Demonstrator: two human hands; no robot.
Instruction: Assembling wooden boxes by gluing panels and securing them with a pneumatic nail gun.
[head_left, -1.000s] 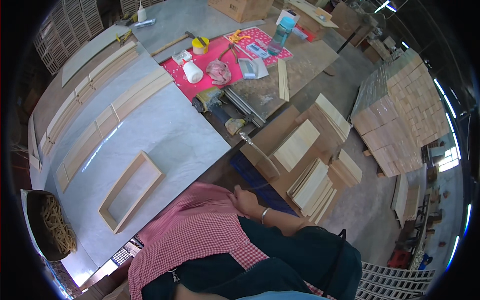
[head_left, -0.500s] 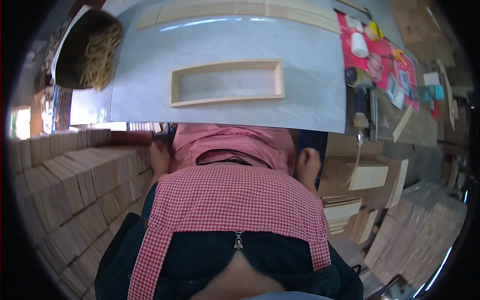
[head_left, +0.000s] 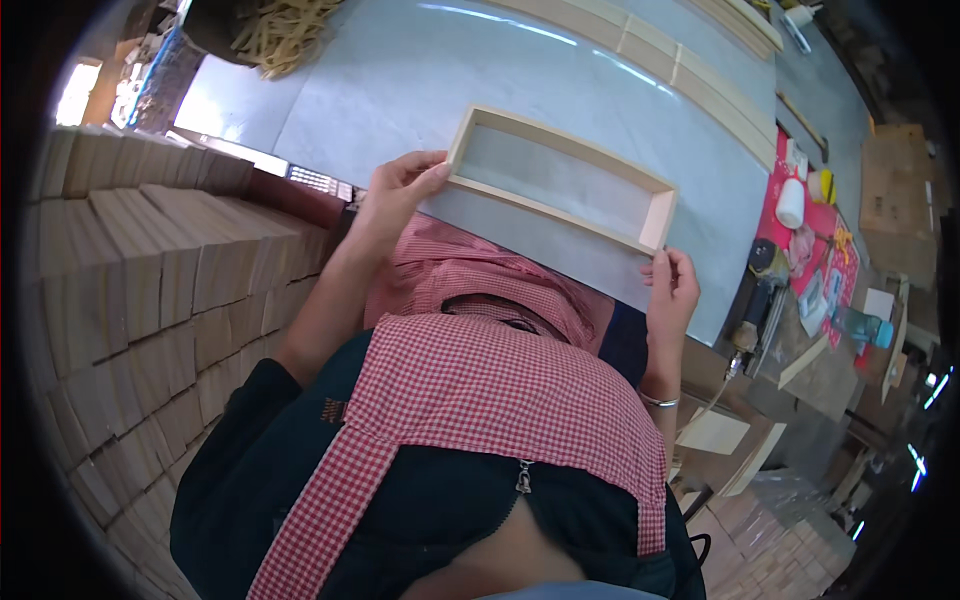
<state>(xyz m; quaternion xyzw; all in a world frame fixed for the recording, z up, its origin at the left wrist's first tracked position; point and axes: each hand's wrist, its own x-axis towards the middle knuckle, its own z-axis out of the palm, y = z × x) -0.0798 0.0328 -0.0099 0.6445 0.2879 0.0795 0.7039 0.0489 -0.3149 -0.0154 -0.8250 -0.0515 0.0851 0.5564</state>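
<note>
A shallow rectangular frame of pale wood lies on the grey-white tabletop, its right end angled toward me. My left hand grips its left end, thumb on the near side at the corner. At the near right corner, my right hand has its thumb and fingertips closed on the wood. The frame has four thin walls, and the tabletop shows through its middle.
Long pale wood strips lie along the table's far side. A container of wood shavings or strips stands at the far left. Stacked wooden blocks rise on my left. At right are a white bottle and an air tool.
Both hands have risen from beside my lap to the frame's two ends and taken hold of it. The view has turned, so the table and frame now appear tilted.
</note>
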